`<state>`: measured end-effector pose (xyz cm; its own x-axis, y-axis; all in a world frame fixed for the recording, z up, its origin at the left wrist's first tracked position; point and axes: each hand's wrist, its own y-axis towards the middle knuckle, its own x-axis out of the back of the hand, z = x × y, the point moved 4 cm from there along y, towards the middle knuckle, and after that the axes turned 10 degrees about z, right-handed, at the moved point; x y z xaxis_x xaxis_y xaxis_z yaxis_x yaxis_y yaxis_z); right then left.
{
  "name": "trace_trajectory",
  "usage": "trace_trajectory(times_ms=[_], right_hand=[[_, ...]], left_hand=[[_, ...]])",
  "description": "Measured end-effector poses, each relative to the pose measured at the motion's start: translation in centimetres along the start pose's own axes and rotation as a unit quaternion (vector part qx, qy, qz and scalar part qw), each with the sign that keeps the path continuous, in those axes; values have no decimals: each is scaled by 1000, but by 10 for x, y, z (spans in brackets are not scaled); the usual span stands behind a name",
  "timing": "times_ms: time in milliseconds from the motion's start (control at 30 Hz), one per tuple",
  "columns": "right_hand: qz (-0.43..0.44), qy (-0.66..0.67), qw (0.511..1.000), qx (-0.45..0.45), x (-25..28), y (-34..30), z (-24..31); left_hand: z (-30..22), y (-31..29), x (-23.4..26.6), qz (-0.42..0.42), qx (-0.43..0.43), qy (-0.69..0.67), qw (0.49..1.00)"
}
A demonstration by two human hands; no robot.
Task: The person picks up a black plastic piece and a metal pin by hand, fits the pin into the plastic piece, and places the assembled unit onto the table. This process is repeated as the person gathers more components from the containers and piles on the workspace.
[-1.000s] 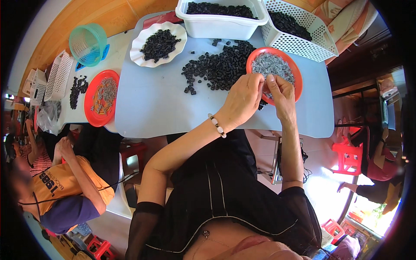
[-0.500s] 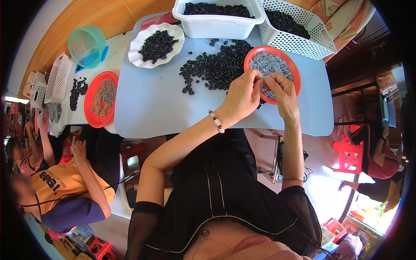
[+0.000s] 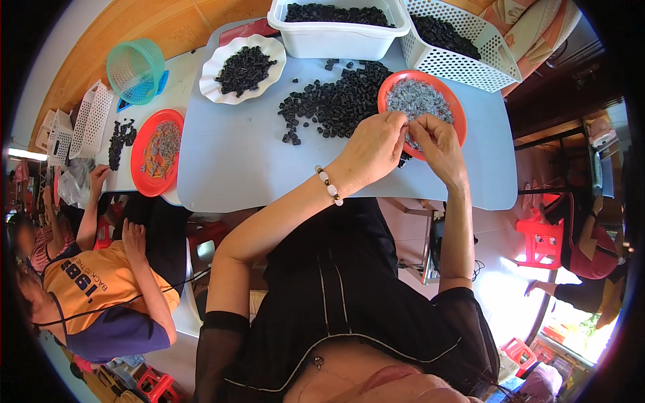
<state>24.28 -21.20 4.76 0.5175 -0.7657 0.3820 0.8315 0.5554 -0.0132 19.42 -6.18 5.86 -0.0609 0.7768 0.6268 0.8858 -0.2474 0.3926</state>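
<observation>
My left hand [image 3: 376, 144], with a beaded bracelet on its wrist, and my right hand [image 3: 438, 148] meet fingertip to fingertip over the near side of an orange-red plate [image 3: 460, 124]. Both are closed in a pinch; whatever lies between the fingertips is too small or hidden to make out. Small clear-grey pieces [image 3: 420, 97] fill the plate. Left of it spreads a loose pile of small black plastic parts [image 3: 336, 101], partly behind my left hand. A few black parts also show beneath the plate's near edge.
A white scalloped dish [image 3: 209, 80] of black parts stands on the blue-grey table [image 3: 242, 154]. Behind are a white tub [image 3: 336, 41] and a white perforated basket [image 3: 494, 70], both holding black parts. A co-worker [image 3: 101, 289] sits at left beside a red plate [image 3: 144, 181] and a green basket [image 3: 134, 70].
My hands stay pinched together over the plate, and their wrists have shifted slightly. At left, the co-worker's lower arm has turned and another hand has come to the table edge.
</observation>
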Motion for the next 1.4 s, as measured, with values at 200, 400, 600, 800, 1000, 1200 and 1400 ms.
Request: trace_trajectory(times_ms=[200, 400, 600, 800, 1000, 1200, 1400], right_hand=[[0, -1, 1000, -15, 2, 0, 0], [12, -4, 1000, -20, 2, 0, -2], [-8, -55, 998, 28, -2, -2, 11], [-37, -120, 985, 118, 1, -9, 23], [-95, -196, 973, 78, 15, -1, 8], [-63, -43, 993, 85, -1, -10, 20], [5, -11, 996, 86, -35, -17, 25]], left_hand=[[3, -5, -6, -17, -21, -22, 999], [3, -4, -5, 3, 3, -36, 999], [11, -4, -7, 28, 107, -199, 974], [28, -8, -15, 112, 250, -556, 785], [32, -14, -17, 72, 249, -585, 768], [24, -31, -5, 68, 232, -584, 775], [16, -57, 4, 44, 219, -576, 786]])
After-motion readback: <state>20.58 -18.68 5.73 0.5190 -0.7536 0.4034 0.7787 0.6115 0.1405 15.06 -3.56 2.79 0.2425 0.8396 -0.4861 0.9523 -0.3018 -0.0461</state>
